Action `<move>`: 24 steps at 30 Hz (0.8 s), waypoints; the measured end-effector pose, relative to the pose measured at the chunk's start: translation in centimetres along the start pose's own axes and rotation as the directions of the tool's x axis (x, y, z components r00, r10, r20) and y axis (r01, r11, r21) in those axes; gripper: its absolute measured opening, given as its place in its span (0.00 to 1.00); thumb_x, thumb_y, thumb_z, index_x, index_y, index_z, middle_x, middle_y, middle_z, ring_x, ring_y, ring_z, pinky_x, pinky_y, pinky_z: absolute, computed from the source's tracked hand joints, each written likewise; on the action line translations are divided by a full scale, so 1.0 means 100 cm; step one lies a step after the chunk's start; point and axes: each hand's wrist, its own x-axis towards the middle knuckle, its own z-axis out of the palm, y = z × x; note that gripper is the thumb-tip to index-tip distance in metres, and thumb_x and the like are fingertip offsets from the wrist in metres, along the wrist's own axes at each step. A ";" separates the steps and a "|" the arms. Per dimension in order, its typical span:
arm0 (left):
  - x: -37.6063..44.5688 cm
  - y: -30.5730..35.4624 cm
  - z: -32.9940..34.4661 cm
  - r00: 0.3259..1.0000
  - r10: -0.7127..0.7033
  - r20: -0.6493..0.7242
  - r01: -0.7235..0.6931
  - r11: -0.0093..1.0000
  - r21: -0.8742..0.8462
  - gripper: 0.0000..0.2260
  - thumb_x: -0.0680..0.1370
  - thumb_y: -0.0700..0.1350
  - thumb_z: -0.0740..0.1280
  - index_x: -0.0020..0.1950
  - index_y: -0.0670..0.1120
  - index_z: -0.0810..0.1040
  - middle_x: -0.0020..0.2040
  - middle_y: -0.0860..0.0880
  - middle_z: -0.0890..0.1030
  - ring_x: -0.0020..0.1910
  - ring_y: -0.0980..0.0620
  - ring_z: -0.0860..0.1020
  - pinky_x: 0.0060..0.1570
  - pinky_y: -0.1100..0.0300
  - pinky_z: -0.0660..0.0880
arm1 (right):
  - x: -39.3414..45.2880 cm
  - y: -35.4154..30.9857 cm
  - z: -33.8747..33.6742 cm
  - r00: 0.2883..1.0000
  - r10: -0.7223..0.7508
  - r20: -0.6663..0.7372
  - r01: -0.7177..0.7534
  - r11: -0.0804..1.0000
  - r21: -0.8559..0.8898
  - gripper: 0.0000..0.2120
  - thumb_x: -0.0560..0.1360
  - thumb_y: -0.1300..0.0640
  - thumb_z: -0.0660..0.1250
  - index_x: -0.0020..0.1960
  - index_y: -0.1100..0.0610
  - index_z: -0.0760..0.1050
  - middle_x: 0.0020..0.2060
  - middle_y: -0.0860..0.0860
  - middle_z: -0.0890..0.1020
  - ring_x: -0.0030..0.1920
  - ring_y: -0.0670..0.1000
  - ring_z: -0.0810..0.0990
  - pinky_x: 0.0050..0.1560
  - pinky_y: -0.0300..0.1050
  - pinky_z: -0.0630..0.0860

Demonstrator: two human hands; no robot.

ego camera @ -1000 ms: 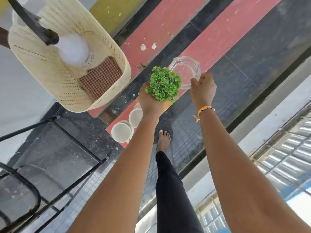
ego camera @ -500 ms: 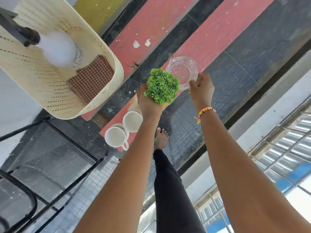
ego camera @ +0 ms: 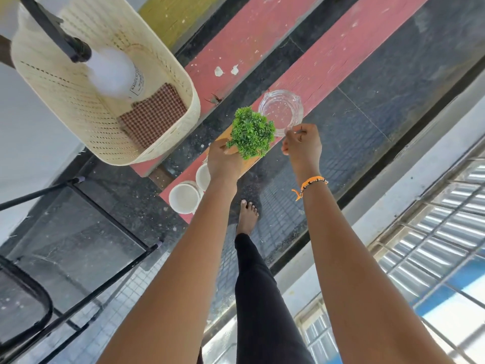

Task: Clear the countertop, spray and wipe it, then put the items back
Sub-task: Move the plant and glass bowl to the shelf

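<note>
Left hand [ego camera: 223,160]: wrapped around the base of the small green plant [ego camera: 250,132], holding it up just above the near red bench [ego camera: 336,61]; the pot itself is hidden behind the foliage and hand.
Right hand [ego camera: 301,147]: fingers curled loosely, fingertips touching or almost touching the near rim of the glass ashtray [ego camera: 280,111]; whether it grips the rim or has let go, I cannot tell.
Glass ashtray: sits on the bench plank directly ahead of the right hand and just to the far right of the plant; round, so no long axis to line up.
Key relation: the plant is over the plank, with the ashtray just beyond it and the 2 white mugs [ego camera: 191,190] beneath and behind the left wrist; the free patch between them is the likely landing spot, and the left hand is the one already over it.
Cream basket [ego camera: 173,74]: well to the left of the left hand, holding the spray bottle [ego camera: 112,72] and a checked cloth [ego camera: 154,114].
Step in hand: items appear to be going onto the bench, either cleared off or set back; the plant is not yet down.
Risk: the plank is narrow, so a pot set off-centre could tip toward the edge.
</note>
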 end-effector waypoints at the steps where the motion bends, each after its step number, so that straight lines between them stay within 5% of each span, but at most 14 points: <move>1: -0.001 0.000 -0.002 1.000 0.008 -0.001 -0.009 1.000 -0.026 0.20 0.74 0.33 0.64 0.65 0.44 0.69 0.63 0.45 0.74 0.59 0.46 0.74 0.61 0.52 0.73 | -0.005 -0.002 0.001 1.000 -0.003 0.009 0.003 1.000 0.004 0.05 0.76 0.61 0.64 0.45 0.55 0.68 0.28 0.49 0.77 0.26 0.42 0.76 0.38 0.45 0.78; 6: -0.019 0.000 -0.019 0.997 0.082 -0.004 -0.082 0.993 -0.084 0.20 0.73 0.29 0.57 0.61 0.46 0.70 0.52 0.50 0.74 0.51 0.49 0.74 0.51 0.57 0.75 | -0.037 -0.025 -0.001 0.996 -0.068 0.055 0.069 0.998 -0.012 0.10 0.77 0.61 0.62 0.39 0.50 0.67 0.27 0.51 0.76 0.28 0.48 0.74 0.38 0.47 0.76; 13: -0.055 0.009 -0.066 0.961 0.274 -0.030 -0.276 0.952 -0.134 0.13 0.74 0.35 0.61 0.49 0.52 0.75 0.47 0.58 0.77 0.48 0.59 0.75 0.55 0.55 0.75 | -0.077 -0.082 0.020 0.956 -0.222 0.194 0.221 0.975 0.028 0.03 0.77 0.61 0.61 0.45 0.57 0.70 0.28 0.52 0.75 0.28 0.47 0.72 0.32 0.43 0.71; 18: -0.053 0.012 -0.116 0.957 0.216 -0.193 -0.259 0.936 -0.239 0.13 0.74 0.36 0.62 0.42 0.55 0.76 0.43 0.56 0.79 0.48 0.51 0.79 0.56 0.51 0.76 | -0.108 -0.129 0.068 0.853 -0.347 0.390 0.342 0.936 0.084 0.02 0.76 0.61 0.62 0.45 0.58 0.70 0.28 0.51 0.77 0.26 0.47 0.73 0.33 0.45 0.73; 21: -0.045 0.013 -0.139 0.943 0.188 -0.275 -0.266 0.922 -0.282 0.12 0.75 0.37 0.62 0.42 0.54 0.76 0.43 0.56 0.79 0.45 0.53 0.79 0.52 0.55 0.78 | -0.116 -0.144 0.100 0.778 -0.343 0.526 0.380 0.924 0.041 0.02 0.75 0.64 0.61 0.45 0.60 0.71 0.29 0.53 0.78 0.29 0.50 0.76 0.39 0.52 0.78; 24: -0.033 0.015 -0.157 0.939 0.154 -0.309 -0.253 0.916 -0.312 0.11 0.75 0.37 0.62 0.44 0.52 0.78 0.45 0.53 0.79 0.49 0.50 0.79 0.54 0.53 0.77 | -0.111 -0.149 0.131 0.752 -0.255 0.607 0.397 0.911 -0.109 0.04 0.75 0.64 0.61 0.48 0.61 0.73 0.41 0.60 0.81 0.44 0.58 0.81 0.51 0.58 0.79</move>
